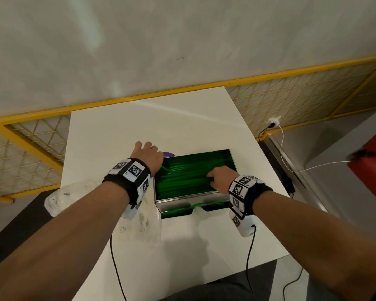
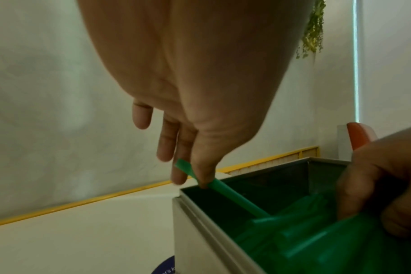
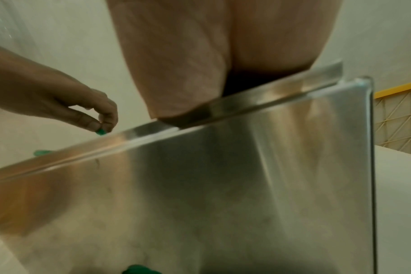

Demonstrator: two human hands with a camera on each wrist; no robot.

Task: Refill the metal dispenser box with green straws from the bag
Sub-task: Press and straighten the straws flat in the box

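Both my hands at the one metal dispenser box

My left hand [image 2: 200, 129] pinches one green straw [image 2: 225, 192], slanting into the metal dispenser box [image 1: 182, 204] on the desk [image 1: 139, 127]; my right hand [image 1: 220, 178] presses curled fingers on the uncountable straw pile [image 1: 187, 181], lying left-right.

The metal dispenser box [image 3: 223, 194] is showing brushed, shiny steel walls; the green straws [image 2: 293, 235] inside are looking like smooth plastic; the desk [image 1: 139, 118] is gleaming white and smooth; the bag [image 1: 59, 198] is looking like crinkled clear plastic.
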